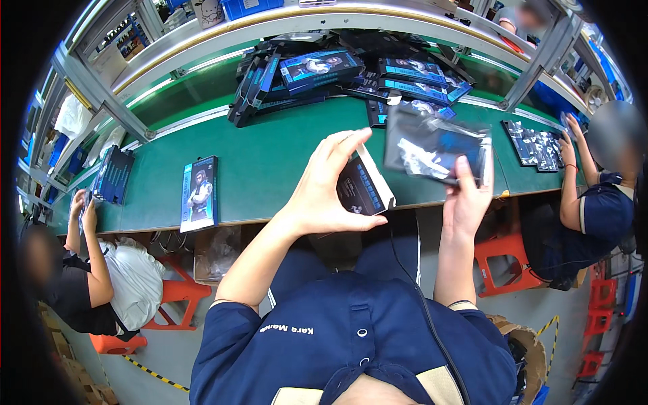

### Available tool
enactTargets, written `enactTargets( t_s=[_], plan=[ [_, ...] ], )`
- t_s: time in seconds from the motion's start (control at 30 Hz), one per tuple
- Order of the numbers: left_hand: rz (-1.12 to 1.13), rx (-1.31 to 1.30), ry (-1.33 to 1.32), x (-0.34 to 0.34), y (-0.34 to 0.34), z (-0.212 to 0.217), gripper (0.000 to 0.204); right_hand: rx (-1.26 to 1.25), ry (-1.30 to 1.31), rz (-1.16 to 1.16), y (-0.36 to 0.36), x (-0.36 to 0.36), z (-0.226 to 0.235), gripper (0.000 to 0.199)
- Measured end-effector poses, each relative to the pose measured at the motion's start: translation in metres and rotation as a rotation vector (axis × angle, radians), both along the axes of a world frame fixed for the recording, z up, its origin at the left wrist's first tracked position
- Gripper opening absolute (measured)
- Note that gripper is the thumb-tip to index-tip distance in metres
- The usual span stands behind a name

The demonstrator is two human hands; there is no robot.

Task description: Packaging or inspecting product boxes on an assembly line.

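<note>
My left hand (322, 183) is closed around a small dark box (362, 185) with blue print and a white edge, its thumb below and fingers above. Just to the right, my right hand (467, 197) grips the lower right corner of a flat dark package (432, 143) with a shiny surface; motion blurs it, and what it contains cannot be made out. Both things are held above the front part of the green table (270, 152). A thin box with a picture of a figure (199, 193) lies alone on the table, left of my left hand.
Dark boxes (322, 67) are heaped at the table's back, below a metal shelf rail (223, 48). Co-workers sit at either side; the left one is by a stack of boxes (113, 174), the right one by dark packages (533, 147). Red stools (503, 263) stand below.
</note>
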State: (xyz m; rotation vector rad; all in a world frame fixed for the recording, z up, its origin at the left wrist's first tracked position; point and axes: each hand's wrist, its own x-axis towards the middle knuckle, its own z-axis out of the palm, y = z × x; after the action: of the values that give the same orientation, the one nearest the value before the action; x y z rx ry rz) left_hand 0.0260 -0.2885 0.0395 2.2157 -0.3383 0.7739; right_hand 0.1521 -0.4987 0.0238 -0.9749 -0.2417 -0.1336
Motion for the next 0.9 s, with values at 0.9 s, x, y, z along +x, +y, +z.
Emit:
enactTargets(
  t_s=[0.9],
  plan=[
    [0.201,0.176,-0.201,-0.001,0.002,0.012,0.131,-0.543,-0.651,0.220,0.022,-0.017,0.075,0.058]
  ],
)
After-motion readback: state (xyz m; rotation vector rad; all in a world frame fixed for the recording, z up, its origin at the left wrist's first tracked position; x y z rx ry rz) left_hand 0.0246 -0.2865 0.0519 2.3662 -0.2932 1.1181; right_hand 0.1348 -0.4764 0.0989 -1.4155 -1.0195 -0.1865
